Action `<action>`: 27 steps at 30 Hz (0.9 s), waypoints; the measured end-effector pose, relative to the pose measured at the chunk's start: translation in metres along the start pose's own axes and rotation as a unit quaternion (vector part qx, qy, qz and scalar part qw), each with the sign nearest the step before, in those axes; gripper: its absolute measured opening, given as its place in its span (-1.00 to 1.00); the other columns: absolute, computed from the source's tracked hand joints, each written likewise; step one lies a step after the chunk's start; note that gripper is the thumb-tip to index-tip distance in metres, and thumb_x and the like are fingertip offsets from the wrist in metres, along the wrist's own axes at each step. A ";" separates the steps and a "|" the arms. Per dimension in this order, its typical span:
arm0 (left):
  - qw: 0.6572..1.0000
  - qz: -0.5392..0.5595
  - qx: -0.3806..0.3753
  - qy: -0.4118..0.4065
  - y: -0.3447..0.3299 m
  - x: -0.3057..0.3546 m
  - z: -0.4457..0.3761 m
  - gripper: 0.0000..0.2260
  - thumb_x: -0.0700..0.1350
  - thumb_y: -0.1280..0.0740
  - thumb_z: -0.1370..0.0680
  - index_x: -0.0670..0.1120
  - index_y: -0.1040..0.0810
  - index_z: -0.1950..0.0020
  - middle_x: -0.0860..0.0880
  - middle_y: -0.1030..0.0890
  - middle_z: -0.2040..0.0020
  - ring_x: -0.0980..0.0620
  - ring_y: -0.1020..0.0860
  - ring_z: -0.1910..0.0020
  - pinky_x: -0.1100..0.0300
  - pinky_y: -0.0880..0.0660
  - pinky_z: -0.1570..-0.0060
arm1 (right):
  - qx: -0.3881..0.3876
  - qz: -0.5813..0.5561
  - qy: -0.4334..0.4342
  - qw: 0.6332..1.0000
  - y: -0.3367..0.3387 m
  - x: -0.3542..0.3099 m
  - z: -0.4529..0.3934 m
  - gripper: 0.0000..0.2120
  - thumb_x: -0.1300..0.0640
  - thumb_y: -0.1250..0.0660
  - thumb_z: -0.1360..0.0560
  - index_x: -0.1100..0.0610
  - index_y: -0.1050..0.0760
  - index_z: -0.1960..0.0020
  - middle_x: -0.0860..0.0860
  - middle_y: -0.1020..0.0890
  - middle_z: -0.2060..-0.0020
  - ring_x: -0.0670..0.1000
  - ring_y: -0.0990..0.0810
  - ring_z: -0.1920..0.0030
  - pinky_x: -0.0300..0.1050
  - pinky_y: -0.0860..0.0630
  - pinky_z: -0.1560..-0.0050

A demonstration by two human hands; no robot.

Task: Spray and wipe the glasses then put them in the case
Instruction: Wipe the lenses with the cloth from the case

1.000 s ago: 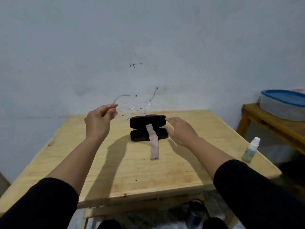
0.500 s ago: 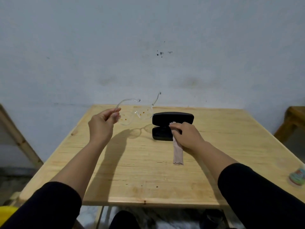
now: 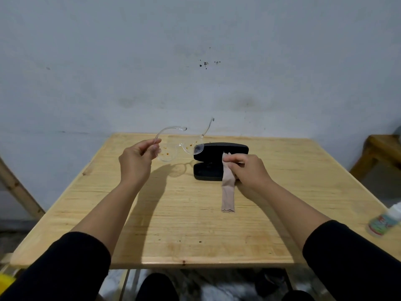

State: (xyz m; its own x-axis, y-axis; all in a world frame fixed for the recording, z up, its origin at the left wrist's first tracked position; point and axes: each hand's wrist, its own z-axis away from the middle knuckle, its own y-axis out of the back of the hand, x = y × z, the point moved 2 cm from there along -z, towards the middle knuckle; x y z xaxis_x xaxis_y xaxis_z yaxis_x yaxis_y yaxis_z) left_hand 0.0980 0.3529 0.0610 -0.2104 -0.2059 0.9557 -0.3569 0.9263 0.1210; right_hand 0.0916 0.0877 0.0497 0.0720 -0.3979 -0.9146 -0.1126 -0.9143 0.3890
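Note:
My left hand (image 3: 136,161) holds clear-framed glasses (image 3: 181,146) by one temple, up above the wooden table (image 3: 173,224); brown specks dot the lenses. To their right an open black case (image 3: 217,153) lies on the table. A beige cloth strip (image 3: 228,192) drapes from the case onto the tabletop, and my right hand (image 3: 249,169) pinches its upper end over the case. A small white spray bottle (image 3: 385,221) sits at the table's right edge, partly cut off by the frame.
A plain wall rises just behind the table. A wooden bench (image 3: 382,148) stands at the far right, and a slanted wooden beam (image 3: 19,192) at the left. Something yellow (image 3: 6,281) shows at the bottom left corner.
My right hand went from hovering beside the case to gripping the cloth's top end. My view swung left, so the bench and blue-lidded tub slid out. The glasses stayed raised in my left hand.

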 end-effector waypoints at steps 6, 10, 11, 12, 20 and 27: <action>1.000 0.017 -0.017 0.003 -0.014 -0.002 0.008 -0.85 -0.18 -0.33 -0.52 0.03 -0.64 0.00 0.15 -0.65 0.14 0.12 -0.64 0.11 0.14 -0.51 -0.16 | -0.042 0.019 -0.015 0.999 0.010 0.011 0.031 -0.73 0.24 -0.33 -0.49 0.13 -0.57 -0.19 -0.01 -0.60 0.08 -0.17 -0.52 0.19 -0.54 -0.41 0.32; 0.999 0.021 -0.027 0.000 -0.019 -0.002 0.013 -0.84 -0.18 -0.33 -0.53 0.00 -0.64 -0.04 0.13 -0.65 0.12 0.17 -0.64 0.13 0.16 -0.52 -0.13 | -0.077 0.179 0.028 0.980 0.007 0.021 0.043 -0.51 0.12 -0.48 -0.37 0.06 -0.51 -0.28 -0.03 -0.55 -0.10 -0.19 -0.50 0.08 -0.53 -0.38 0.17; 0.999 0.022 -0.027 -0.002 -0.019 -0.002 0.014 -0.84 -0.18 -0.33 -0.53 0.00 -0.64 -0.04 0.13 -0.65 0.12 0.20 -0.64 0.15 0.16 -0.52 -0.13 | -0.079 0.193 0.035 0.977 0.005 0.021 0.044 -0.50 0.12 -0.48 -0.36 0.07 -0.50 -0.29 -0.01 -0.54 -0.13 -0.14 -0.51 0.03 -0.49 -0.36 0.12; 0.999 0.024 -0.027 -0.004 -0.020 -0.002 0.014 -0.84 -0.18 -0.33 -0.53 0.01 -0.64 -0.03 0.13 -0.66 0.12 0.23 -0.64 0.17 0.16 -0.53 -0.12 | -0.082 0.207 0.043 0.974 0.003 0.021 0.044 -0.50 0.13 -0.47 -0.37 0.09 -0.50 -0.29 0.01 -0.54 -0.16 -0.08 -0.51 -0.04 -0.43 -0.35 0.05; 1.000 0.019 -0.018 -0.005 -0.011 -0.005 0.024 -0.85 -0.16 -0.33 -0.53 0.05 -0.64 0.00 0.12 -0.66 0.17 0.17 -0.64 0.12 0.28 -0.51 -0.04 | -0.059 0.264 0.090 0.959 -0.008 0.019 0.045 -0.89 0.19 -0.38 -0.45 0.16 -0.64 0.05 0.07 -0.62 0.08 -0.05 -0.52 0.10 -0.47 -0.31 0.14; 1.000 0.006 -0.017 0.006 -0.009 -0.014 0.040 -0.85 -0.17 -0.33 -0.52 0.02 -0.64 -0.02 0.13 -0.66 0.14 0.31 -0.62 0.19 0.33 -0.52 0.03 | 0.079 0.068 0.015 0.994 -0.007 0.019 0.049 -0.92 0.15 -0.34 -0.50 0.06 -0.60 0.13 -0.08 -0.62 0.23 -0.12 -0.51 0.22 -0.34 -0.36 0.26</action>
State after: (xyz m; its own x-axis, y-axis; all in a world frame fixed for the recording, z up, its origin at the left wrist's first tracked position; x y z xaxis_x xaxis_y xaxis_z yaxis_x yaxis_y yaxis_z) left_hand 0.0676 0.3343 0.0353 -0.2042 -0.1914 0.9600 -0.3227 0.9390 0.1186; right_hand 0.0455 0.0897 0.0242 0.0753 -0.5216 -0.8499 -0.2775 -0.8296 0.4845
